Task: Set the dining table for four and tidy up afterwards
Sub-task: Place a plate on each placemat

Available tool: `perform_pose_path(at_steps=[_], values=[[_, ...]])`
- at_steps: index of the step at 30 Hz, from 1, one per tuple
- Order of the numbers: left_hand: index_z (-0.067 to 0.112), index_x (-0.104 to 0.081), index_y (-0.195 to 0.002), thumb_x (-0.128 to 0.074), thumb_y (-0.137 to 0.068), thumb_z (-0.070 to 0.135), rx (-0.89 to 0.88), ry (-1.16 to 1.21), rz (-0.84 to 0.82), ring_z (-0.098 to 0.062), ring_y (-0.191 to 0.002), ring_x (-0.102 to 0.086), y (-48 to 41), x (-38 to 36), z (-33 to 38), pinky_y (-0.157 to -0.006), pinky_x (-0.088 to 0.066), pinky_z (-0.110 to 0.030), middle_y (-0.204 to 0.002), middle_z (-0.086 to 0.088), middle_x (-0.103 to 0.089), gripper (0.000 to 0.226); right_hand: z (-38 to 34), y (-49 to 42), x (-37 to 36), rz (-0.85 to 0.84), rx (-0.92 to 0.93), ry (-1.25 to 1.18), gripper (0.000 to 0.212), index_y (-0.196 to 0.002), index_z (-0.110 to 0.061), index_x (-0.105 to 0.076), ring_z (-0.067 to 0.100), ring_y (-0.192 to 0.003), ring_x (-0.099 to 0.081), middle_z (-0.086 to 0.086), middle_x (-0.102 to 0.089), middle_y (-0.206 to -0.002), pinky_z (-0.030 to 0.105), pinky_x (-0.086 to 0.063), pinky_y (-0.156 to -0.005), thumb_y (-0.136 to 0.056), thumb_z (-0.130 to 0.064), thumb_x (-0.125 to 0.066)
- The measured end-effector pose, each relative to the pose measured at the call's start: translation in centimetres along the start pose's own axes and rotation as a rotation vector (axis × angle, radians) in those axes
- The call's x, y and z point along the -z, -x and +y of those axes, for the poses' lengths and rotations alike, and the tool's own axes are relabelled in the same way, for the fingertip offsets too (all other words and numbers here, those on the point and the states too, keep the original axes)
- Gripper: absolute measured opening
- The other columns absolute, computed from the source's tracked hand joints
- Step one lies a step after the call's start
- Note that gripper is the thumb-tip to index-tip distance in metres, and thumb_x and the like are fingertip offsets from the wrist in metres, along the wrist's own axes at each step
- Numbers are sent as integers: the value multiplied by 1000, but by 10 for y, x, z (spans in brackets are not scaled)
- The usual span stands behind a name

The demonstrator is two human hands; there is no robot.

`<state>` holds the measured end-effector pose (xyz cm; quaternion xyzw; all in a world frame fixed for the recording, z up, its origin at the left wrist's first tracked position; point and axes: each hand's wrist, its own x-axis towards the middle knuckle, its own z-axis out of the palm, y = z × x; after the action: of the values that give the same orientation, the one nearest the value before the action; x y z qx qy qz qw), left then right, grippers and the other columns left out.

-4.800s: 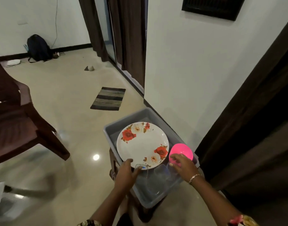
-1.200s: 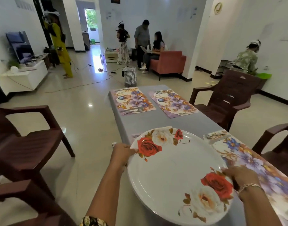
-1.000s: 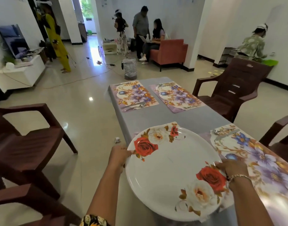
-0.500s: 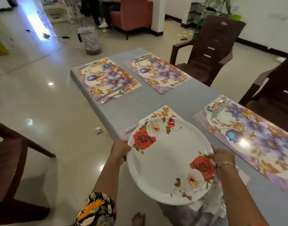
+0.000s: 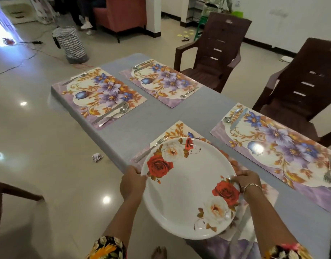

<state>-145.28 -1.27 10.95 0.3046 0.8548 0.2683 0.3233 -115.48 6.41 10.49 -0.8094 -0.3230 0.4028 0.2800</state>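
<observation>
A large white plate (image 5: 187, 191) with red and white roses hangs over the near-left placemat (image 5: 177, 129), mostly hiding it. My left hand (image 5: 132, 184) grips its left rim and my right hand (image 5: 249, 182) grips its right rim. A fork (image 5: 151, 148) lies on that placemat beside the plate's far-left edge. Three other floral placemats lie on the grey table (image 5: 155, 116): far left (image 5: 101, 94), far right (image 5: 161, 81) and near right (image 5: 273, 144), each with cutlery on it.
Two brown plastic chairs (image 5: 215, 53) (image 5: 301, 86) stand along the table's right side. Another brown chair (image 5: 3, 199) is at the left edge. A crumpled paper (image 5: 97, 157) lies on the floor. A patterned basket (image 5: 71, 44) and red sofa (image 5: 123, 14) stand beyond.
I carried the plate from the grey tub to the dining table. Over the last second it has come lower and closer over the near-left placemat, both hands still on its rim.
</observation>
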Motion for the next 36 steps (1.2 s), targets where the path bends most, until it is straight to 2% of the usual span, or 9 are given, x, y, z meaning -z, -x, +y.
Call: perform_pose_path(at_steps=[4,6,13,18,20,24,26,31,36], values=[[7,-56,-90,-70,-83,24,-27,-98,36,-21,-73,-54,-1,0,0,-59,-37,-27,-86,-7,-60,24,7,0,1,67,21,85,22,-63,-2,-57,27,-70,-53,14,-59,-72,37,-48,-69,-64,1,-79],[4,-58,-93,-71,-82,25,-15,-81,40,-22,-72,-56,-3,0,-1,-57,-39,-27,-88,-9,-63,26,10,0,-1,71,13,108,22,-71,-1,-61,29,-75,-57,16,-63,-79,41,-49,-76,-65,-5,-81],[0,-59,-96,-76,-77,31,47,-17,6,-32,-79,-67,-5,7,-5,-72,-58,-41,-92,-15,-66,40,4,3,-3,35,54,206,38,-102,8,-60,34,-88,-57,23,-63,-106,38,-42,-75,-76,-16,-75],[5,-57,-63,-75,-77,24,-16,174,9,-32,-70,-64,4,25,5,-71,-57,-48,-68,-13,-62,29,-24,11,9,-34,100,81,36,-115,7,-61,34,-99,-58,26,-60,-118,37,-42,-81,-84,-12,-65],[11,-44,-52,-73,-79,17,-31,227,30,-30,-62,-57,7,37,10,-72,-57,-49,-56,-8,-52,40,-38,16,13,-102,142,76,33,-110,10,-62,35,-95,-59,26,-62,-114,31,-40,-74,-87,-14,-62],[13,-39,-56,-72,-77,14,-41,333,115,-25,-61,-50,4,65,8,-66,-53,-43,-58,-5,-49,40,-66,30,4,-140,238,0,29,-102,14,-62,37,-95,-60,29,-63,-107,31,-39,-73,-84,-10,-64],[13,-38,-56,-73,-76,12,-49,395,148,-22,-59,-47,-4,84,3,-58,-44,-37,-58,-6,-47,40,-79,42,-9,-179,271,-67,25,-95,16,-63,31,-76,-56,28,-64,-94,26,-35,-67,-79,-2,-68],[14,-36,-56,-74,-73,9,-38,513,188,-20,-58,-38,-46,135,-19,-56,-31,-32,-55,-6,-42,43,-115,64,-65,-299,239,-225,14,-81,13,-61,22,-53,-49,15,-60,-57,26,-44,-51,-72,7,-70],[10,-40,-59,-71,-76,6,-24,572,186,-19,-56,-41,-116,194,-45,-47,-37,-25,-57,-10,-46,36,-158,83,-158,-314,280,-258,9,-78,10,-64,19,-46,-49,0,-56,-38,15,-41,-34,-71,12,-70]])
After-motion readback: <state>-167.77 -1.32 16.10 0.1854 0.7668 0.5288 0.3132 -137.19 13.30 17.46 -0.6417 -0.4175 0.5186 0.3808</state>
